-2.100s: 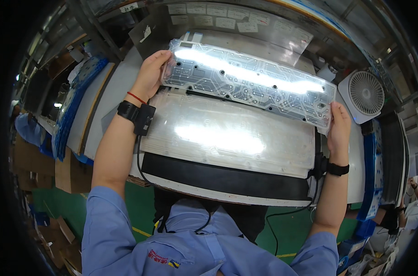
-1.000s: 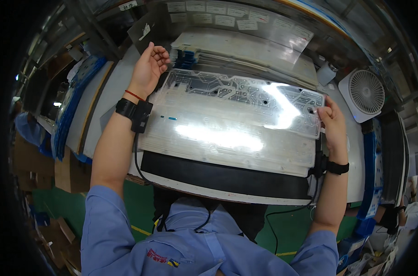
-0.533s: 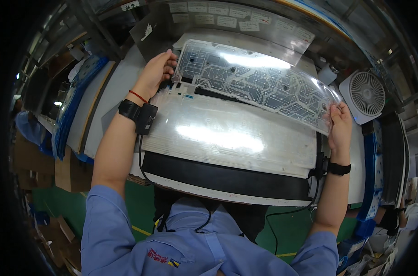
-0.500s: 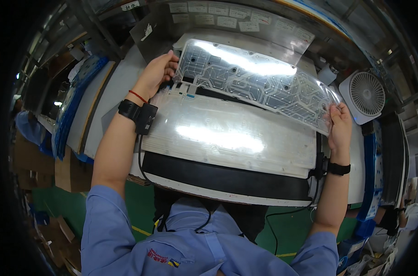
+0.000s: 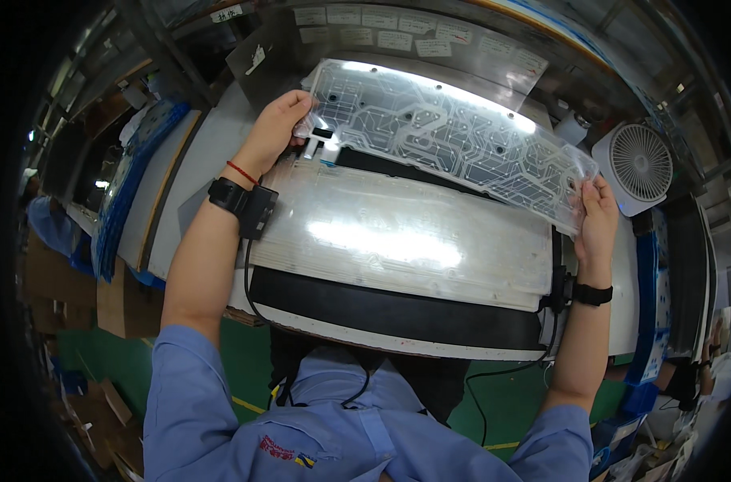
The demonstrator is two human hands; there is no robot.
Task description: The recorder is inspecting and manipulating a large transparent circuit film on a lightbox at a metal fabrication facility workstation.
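Note:
Between my hands is a clear flexible circuit sheet (image 5: 438, 132) printed with silvery traces, like a keyboard membrane. It is raised and tilted, with light glaring along its far edge. My left hand (image 5: 283, 122) pinches its left end near a small connector tail. The right end is gripped by my right hand (image 5: 595, 213), thumb on top. Below and nearer to me lies a stack of similar translucent sheets (image 5: 405, 233) on a black mat (image 5: 389, 316). Part of the mat's far side shows as a dark strip under the held sheet.
A white fan (image 5: 637, 165) stands at the right, beside a whitish bottle (image 5: 572, 128). A metal panel with paper labels (image 5: 393, 40) rises behind the table. Blue-edged stacked sheets (image 5: 144, 173) stand at the left. Black cables hang from my wrist straps.
My left hand has closed on the left end of the circuit sheet, where its fingers were loose before. The sheet's left end has risen slightly and its glare has shifted.

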